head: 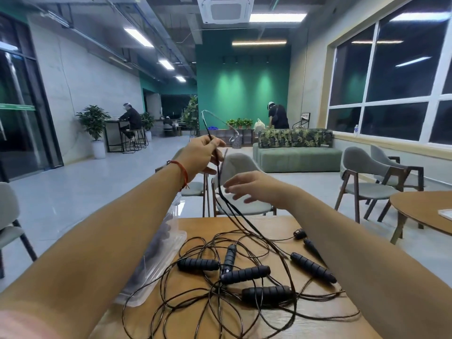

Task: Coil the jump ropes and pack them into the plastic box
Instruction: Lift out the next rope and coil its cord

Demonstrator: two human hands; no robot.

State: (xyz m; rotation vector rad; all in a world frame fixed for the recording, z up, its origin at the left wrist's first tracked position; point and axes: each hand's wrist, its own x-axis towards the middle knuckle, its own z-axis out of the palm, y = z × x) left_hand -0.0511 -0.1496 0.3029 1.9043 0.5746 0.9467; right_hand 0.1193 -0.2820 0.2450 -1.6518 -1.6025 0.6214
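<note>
Clear plastic box (156, 260) at left edge of surface (200, 226), dark contents indistinct, tangled jump ropes (244, 275) mid-surface, left hand (203, 152) raised, pinching rope strands (219, 172), right hand (252, 187) spread beside them.

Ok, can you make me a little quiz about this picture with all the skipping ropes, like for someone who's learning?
1. True or false: the left hand pinches a rope and holds it up above the table.
2. What is the right hand doing? A) gripping a handle B) fingers spread open beside the lifted rope C) lying flat on the table
3. Fill the gap: the plastic box sits at the table's ____ side.

Key: 1 true; 2 B; 3 left.
</note>
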